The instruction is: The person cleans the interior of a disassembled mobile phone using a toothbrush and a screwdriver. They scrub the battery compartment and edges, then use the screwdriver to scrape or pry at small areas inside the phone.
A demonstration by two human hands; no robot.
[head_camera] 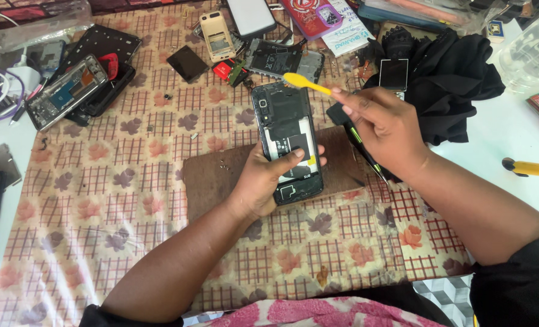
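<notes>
I hold an opened phone [286, 140], back cover off, with my left hand [263, 181] clenched around its lower half, thumb across the dark battery area. The phone sits tilted above a brown mat [212, 181] on the checked cloth [130, 200], near the middle of the table. My right hand [381, 124] pinches a yellow brush [306, 83] between finger and thumb, its head hovering just above the phone's top edge, beside the camera corner. I judge this to be the cleaning step on the exposed inside: the brush is not yet touching. The next move calls for lowering the bristles lightly onto the upper board while the left hand keeps the phone steady, without knocking loose the small parts on the mat.

Packages and labels: a red rectangular case [313, 17] with a round white mark lies at the top edge, over a white printed paper [345, 33]. A small red packet [224, 70] sits just above the phone. A yellow label patch shows on the phone's lower right side. A yellow-handled tool [533, 168] lies well apart at the right, and black fabric [457, 79] is heaped behind my right hand.
</notes>
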